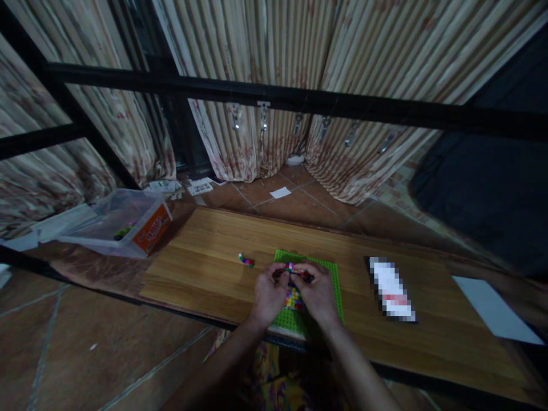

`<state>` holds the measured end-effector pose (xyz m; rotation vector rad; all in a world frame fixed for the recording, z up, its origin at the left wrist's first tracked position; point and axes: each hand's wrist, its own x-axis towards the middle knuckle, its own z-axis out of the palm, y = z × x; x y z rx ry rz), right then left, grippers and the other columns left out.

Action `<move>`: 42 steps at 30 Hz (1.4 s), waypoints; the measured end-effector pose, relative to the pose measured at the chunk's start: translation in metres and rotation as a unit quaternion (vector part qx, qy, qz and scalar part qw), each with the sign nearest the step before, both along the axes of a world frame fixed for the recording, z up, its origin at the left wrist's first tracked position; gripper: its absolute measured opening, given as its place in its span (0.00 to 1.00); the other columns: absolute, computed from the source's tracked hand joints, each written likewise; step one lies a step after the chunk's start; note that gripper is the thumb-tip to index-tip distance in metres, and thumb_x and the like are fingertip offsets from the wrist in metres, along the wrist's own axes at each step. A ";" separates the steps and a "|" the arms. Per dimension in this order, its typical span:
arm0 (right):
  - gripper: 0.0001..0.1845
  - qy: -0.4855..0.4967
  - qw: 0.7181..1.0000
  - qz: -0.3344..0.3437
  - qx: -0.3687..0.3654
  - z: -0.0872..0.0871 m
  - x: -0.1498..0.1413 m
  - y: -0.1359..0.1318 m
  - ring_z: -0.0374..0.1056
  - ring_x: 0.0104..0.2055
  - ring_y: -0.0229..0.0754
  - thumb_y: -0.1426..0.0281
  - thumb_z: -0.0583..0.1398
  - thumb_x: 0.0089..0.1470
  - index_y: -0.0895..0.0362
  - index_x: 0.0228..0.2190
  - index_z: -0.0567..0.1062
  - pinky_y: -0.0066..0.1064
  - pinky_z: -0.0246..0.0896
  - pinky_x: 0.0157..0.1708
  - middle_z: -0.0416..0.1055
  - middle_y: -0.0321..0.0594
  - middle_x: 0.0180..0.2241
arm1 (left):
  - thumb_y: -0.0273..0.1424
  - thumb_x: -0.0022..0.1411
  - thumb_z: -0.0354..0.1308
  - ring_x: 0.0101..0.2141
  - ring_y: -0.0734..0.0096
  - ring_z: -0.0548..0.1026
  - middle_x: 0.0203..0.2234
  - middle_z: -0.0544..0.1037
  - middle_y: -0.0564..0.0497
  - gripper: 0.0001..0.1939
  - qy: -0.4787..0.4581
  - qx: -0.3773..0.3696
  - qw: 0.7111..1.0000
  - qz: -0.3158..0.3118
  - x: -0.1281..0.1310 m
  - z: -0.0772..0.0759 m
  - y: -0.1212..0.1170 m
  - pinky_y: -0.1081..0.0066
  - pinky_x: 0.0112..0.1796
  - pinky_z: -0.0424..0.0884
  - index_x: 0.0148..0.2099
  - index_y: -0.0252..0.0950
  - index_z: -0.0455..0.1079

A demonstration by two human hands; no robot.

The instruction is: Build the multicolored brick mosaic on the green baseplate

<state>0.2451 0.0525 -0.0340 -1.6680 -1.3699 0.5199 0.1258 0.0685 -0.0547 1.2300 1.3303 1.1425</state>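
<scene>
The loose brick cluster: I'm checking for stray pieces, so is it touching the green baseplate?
Apart. The head view shows bare wooden tabletop between the loose brick cluster and the near edge of the green baseplate.

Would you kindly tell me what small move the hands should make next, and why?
Probably press the small bricks gently downward: the left hand and right hand pinch them just beyond the colourful brick patch on the green baseplate. Whether they are already seated can't be seen, so a light press seems sensible.
</scene>
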 end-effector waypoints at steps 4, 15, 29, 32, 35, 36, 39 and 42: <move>0.14 0.069 0.996 -0.034 0.043 -0.002 0.014 -0.008 0.67 0.45 0.47 0.59 0.60 0.49 0.53 0.36 0.78 0.42 0.59 0.49 0.74 0.43 0.41 | 0.35 0.62 0.53 0.34 0.67 0.78 0.34 0.80 0.48 0.12 -0.010 0.002 1.000 -0.010 -0.009 -0.006 0.002 0.69 0.38 0.73 0.42 0.35 0.74; 0.29 0.100 0.990 -0.095 -0.012 -0.033 0.033 -0.040 0.66 0.52 0.51 0.52 0.56 0.54 0.57 0.50 0.70 0.45 0.59 0.52 0.71 0.50 0.50 | 0.31 0.61 0.53 0.57 0.63 0.66 0.55 0.71 0.50 0.19 0.045 0.073 0.990 -0.110 -0.013 -0.002 0.017 0.60 0.59 0.57 0.55 0.42 0.69; 0.30 0.073 0.997 -0.037 -0.007 -0.038 0.025 -0.033 0.61 0.58 0.48 0.54 0.51 0.58 0.58 0.56 0.64 0.44 0.53 0.58 0.65 0.49 0.56 | 0.32 0.64 0.49 0.47 0.66 0.73 0.46 0.77 0.50 0.16 0.066 0.063 0.991 -0.098 -0.002 -0.004 0.006 0.64 0.51 0.67 0.53 0.41 0.69; 0.29 0.122 0.991 -0.042 -0.027 -0.031 0.032 -0.026 0.65 0.55 0.49 0.52 0.51 0.57 0.56 0.53 0.68 0.44 0.56 0.56 0.69 0.47 0.53 | 0.32 0.63 0.50 0.46 0.65 0.74 0.44 0.78 0.51 0.15 0.051 0.050 0.994 -0.088 -0.001 -0.003 0.007 0.64 0.51 0.67 0.51 0.41 0.70; 0.28 0.171 0.982 -0.062 -0.043 -0.025 0.039 -0.013 0.68 0.51 0.49 0.50 0.51 0.57 0.56 0.48 0.73 0.42 0.60 0.53 0.73 0.46 0.49 | 0.33 0.63 0.50 0.45 0.65 0.74 0.42 0.79 0.52 0.14 0.022 0.036 0.996 -0.075 0.000 0.000 0.011 0.64 0.50 0.68 0.48 0.40 0.72; 0.28 0.178 0.981 -0.065 -0.046 -0.024 0.040 -0.008 0.69 0.50 0.49 0.50 0.51 0.56 0.56 0.46 0.74 0.42 0.61 0.51 0.74 0.46 0.48 | 0.34 0.63 0.49 0.45 0.65 0.75 0.42 0.79 0.51 0.14 0.014 0.035 0.997 -0.069 0.000 0.001 0.013 0.64 0.50 0.68 0.47 0.39 0.73; 0.27 0.175 0.981 -0.068 -0.043 -0.024 0.038 0.006 0.70 0.48 0.49 0.50 0.51 0.55 0.55 0.43 0.76 0.43 0.62 0.50 0.75 0.45 0.45 | 0.36 0.65 0.48 0.45 0.65 0.74 0.42 0.79 0.50 0.15 0.006 0.044 0.997 -0.056 0.003 0.006 0.022 0.65 0.50 0.67 0.45 0.38 0.73; 0.24 0.163 0.985 -0.055 -0.021 -0.027 0.031 0.013 0.70 0.48 0.47 0.52 0.52 0.55 0.54 0.42 0.76 0.42 0.60 0.52 0.76 0.43 0.44 | 0.34 0.64 0.49 0.44 0.66 0.75 0.41 0.79 0.50 0.14 0.010 0.053 0.996 -0.065 0.010 0.007 0.028 0.65 0.51 0.67 0.46 0.38 0.73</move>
